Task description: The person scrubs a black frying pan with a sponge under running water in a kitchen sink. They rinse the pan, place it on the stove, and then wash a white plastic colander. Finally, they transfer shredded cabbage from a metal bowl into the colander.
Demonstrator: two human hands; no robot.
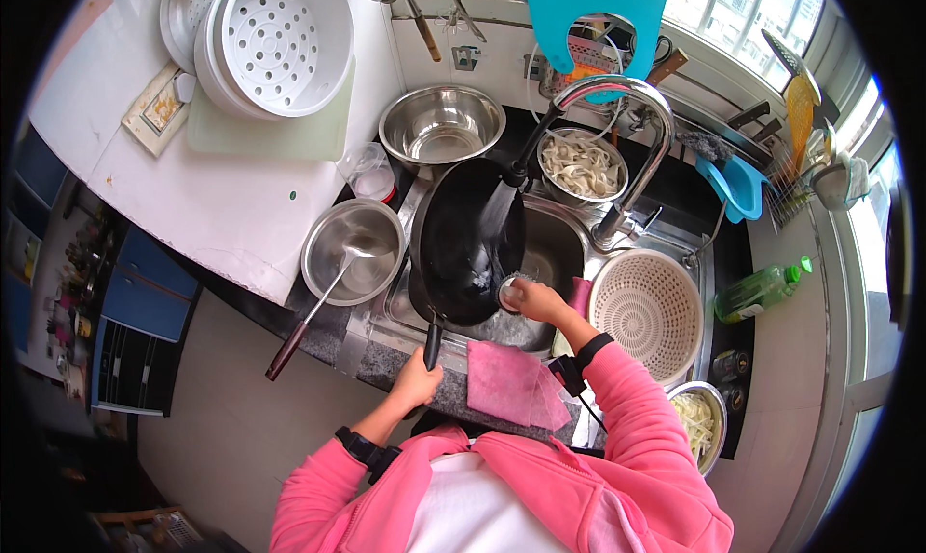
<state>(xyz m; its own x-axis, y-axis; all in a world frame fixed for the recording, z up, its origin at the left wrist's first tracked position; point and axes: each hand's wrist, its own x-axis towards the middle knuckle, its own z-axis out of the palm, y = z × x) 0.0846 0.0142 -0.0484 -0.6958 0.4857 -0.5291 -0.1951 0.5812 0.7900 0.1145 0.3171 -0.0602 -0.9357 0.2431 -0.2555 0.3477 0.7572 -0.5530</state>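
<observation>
My left hand (417, 381) grips the black handle (432, 345) of a dark wok (452, 227), which is tilted over the stainless-steel sink (563, 246). A round scrubber (508, 295) is held in my right hand (541, 303) at the wok's lower right rim; my fingers partly cover it. Water streams from the black spray head (515, 175) of a chrome gooseneck faucet (662, 126) into the wok. On the counter edge below lies a pink cloth (506, 383), between my forearms.
Left of the wok, a ladle (311, 314) rests in a steel bowl (325, 246). Behind stand a steel basin (441, 123) and a bowl of pale sliced food (582, 166). A beige colander (647, 314), shredded vegetables (694, 419) and a green bottle (756, 293) are on the right.
</observation>
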